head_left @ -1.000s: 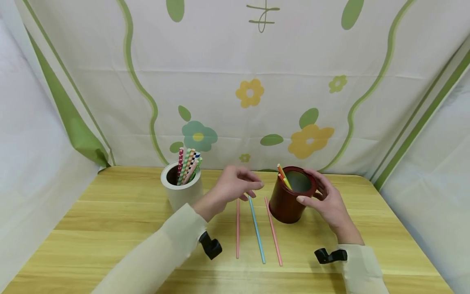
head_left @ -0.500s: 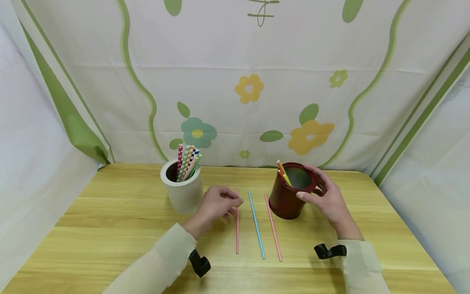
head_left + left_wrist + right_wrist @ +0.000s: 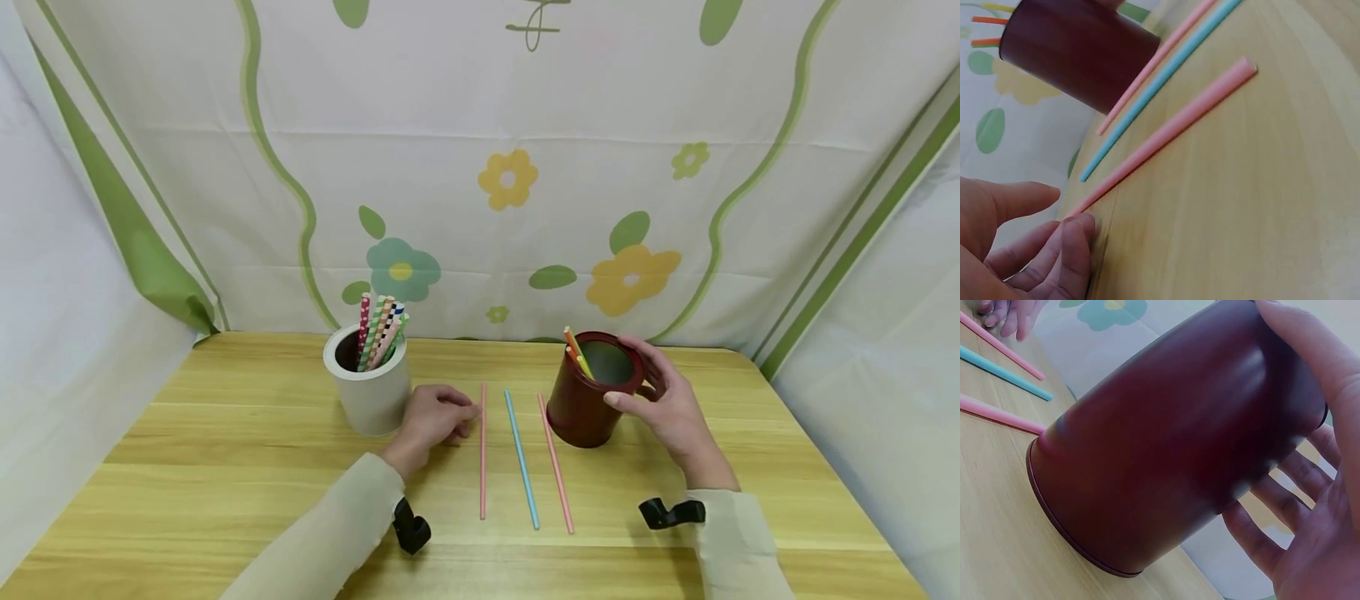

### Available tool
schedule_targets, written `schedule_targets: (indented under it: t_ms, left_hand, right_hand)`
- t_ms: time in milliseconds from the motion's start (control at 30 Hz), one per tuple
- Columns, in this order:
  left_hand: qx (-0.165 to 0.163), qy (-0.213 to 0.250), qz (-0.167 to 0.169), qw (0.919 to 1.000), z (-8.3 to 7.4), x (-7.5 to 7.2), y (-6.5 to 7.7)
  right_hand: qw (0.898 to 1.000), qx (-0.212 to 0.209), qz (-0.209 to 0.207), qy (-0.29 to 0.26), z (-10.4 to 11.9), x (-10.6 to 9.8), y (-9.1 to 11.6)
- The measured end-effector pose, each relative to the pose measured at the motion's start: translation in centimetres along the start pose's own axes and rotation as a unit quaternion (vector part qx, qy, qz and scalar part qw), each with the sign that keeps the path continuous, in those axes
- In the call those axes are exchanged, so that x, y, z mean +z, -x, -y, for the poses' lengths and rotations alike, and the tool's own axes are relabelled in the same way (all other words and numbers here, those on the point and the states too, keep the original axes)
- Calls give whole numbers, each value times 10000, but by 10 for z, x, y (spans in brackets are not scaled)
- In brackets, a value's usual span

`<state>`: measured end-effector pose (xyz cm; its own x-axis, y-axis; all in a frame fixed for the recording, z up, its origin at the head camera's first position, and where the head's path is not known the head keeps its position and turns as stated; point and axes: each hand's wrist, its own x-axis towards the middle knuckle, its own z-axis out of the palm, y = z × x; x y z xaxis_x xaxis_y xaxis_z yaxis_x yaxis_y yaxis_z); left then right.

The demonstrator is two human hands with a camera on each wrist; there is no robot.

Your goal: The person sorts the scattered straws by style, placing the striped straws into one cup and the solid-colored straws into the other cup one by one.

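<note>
My left hand is low over the table beside the far end of a pink straw. In the left wrist view its thumb is apart from the loosely bent fingers, whose tips are right at that straw's end. A blue straw and a second pink straw lie to the right of it. My right hand grips a dark red mug, thumb at the near side of the rim and fingers round the far side. Orange and yellow straws lean inside the mug.
A white cylindrical holder stands left of my left hand, full of several patterned paper straws. The wooden table ends at a flowered cloth backdrop, with cloth walls on both sides.
My left hand has moved left and down from near the mug, over the straws, to the left pink straw. The right hand keeps hold of the mug, which stays in place.
</note>
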<state>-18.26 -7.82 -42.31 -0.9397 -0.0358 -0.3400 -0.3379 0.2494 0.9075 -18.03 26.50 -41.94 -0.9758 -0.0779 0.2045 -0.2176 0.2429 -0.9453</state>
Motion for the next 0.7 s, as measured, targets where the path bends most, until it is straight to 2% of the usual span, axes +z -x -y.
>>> schedule_targets:
  t_ms: [100, 300, 400, 500, 700]
  left_hand:
    - [-17, -190, -74, 9998, 1, 3, -5]
    - [-29, -851, -210, 9961, -3, 10, -11]
    - [-5, -1418, -292, 9895, -5, 14, -13]
    - [68, -1980, -379, 9794, -5, 18, -15]
    - [140, -2456, -532, 9678, -7, 25, -14]
  right_hand:
    - [10000, -13, -8, -5, -1, -1, 0]
    - [10000, -21, -31, -16, -2, -1, 0]
    - [10000, -18, -25, -44, -2, -1, 0]
    - [10000, -24, -24, -51, -2, -1, 0]
    - [10000, 8, -11, -46, -2, 0, 0]
